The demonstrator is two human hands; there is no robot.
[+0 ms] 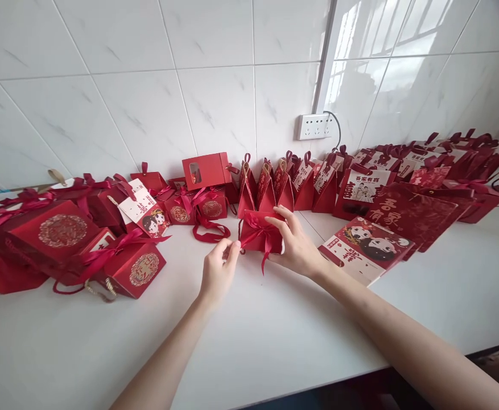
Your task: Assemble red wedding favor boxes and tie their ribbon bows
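Observation:
A small red gift box (pixel 251 220) with a ribbon (pixel 267 250) tied in a bow across it stands on the white table, in the middle of the head view. My right hand (pixel 297 246) holds the box, its fingers over the top and right side. At the box's left edge, my left hand (pixel 218 272) is closed, thumb and finger pinching the tip of the ribbon. A dark cord shows at that same edge. Just behind my left hand lies a loose red ribbon loop (pixel 210 232).
Red gift boxes with bows (pixel 133 267) are piled at left. Peaked red boxes (pixel 265 191) line the tiled wall (pixel 215 102), with red bags (pixel 407 210) and a flat printed box (pixel 366 247) at right. A power socket (pixel 316 127) is on the wall.

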